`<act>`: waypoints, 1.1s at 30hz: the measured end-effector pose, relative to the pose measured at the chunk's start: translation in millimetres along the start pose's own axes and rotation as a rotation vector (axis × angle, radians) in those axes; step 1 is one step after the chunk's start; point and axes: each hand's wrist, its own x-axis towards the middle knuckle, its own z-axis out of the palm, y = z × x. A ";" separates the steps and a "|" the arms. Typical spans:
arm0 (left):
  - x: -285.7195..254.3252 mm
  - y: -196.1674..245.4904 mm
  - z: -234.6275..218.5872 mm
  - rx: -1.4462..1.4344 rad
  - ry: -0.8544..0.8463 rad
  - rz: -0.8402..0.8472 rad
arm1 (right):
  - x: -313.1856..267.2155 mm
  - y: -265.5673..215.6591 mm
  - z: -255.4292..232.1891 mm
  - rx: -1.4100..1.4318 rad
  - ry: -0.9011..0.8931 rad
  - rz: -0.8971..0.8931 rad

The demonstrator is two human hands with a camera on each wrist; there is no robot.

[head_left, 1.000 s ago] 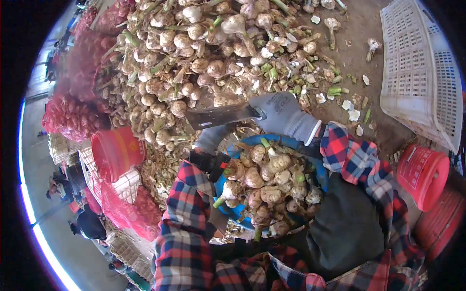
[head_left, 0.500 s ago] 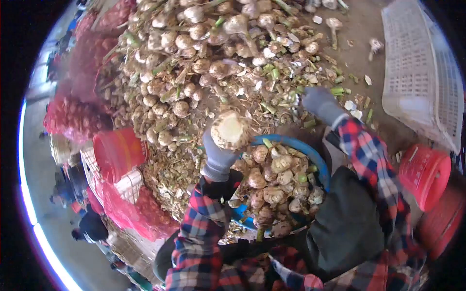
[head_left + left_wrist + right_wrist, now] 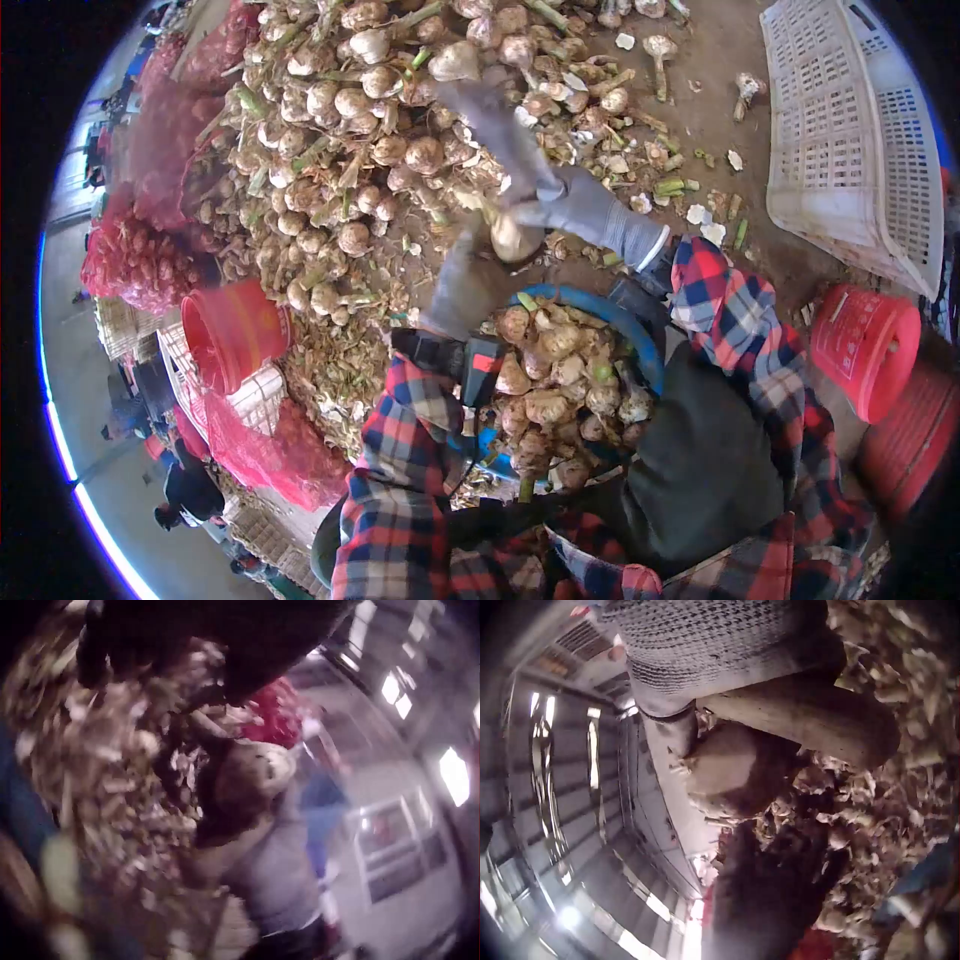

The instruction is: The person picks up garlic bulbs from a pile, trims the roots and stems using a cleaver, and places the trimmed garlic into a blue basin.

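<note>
My gloved right hand (image 3: 595, 215) grips a broad-bladed knife (image 3: 500, 130), its blade blurred and pointing up-left. The knife's wooden handle (image 3: 810, 720) shows clearly in the right wrist view. At that hand's thumb is a garlic bulb (image 3: 515, 237), with a pale cut face (image 3: 724, 761) seen from the right wrist. My gloved left hand (image 3: 462, 282) is blurred, close to the bulb's left side near its stem. In the left wrist view it is a dark shape (image 3: 165, 645) above the bulb; I cannot tell whether its fingers hold the stem. Below both hands, a blue tub (image 3: 640, 335) holds several garlic bulbs.
A large heap of garlic (image 3: 350, 130) lies ahead, with stem scraps around it. White plastic crates (image 3: 830, 130) stand at the right, near a red bucket (image 3: 865, 350). Another red bucket (image 3: 235, 335) and red mesh sacks (image 3: 140, 255) are at the left.
The right hand has come back from the right to the bulb, knife blade in view. The left hand, which held the bulb half a second ago, now sits slightly right beside it.
</note>
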 end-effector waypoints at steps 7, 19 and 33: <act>-20.9 46.2 2.2 0.570 -0.192 -0.001 | 22.3 29.3 -40.3 -1.194 -0.319 0.432; 107.0 -70.2 -159.5 0.982 0.703 -0.592 | -4.4 78.0 -49.7 -1.049 0.060 0.529; 64.2 -74.4 -132.2 -0.461 0.360 -0.563 | 8.7 68.3 -29.3 -0.888 0.065 0.622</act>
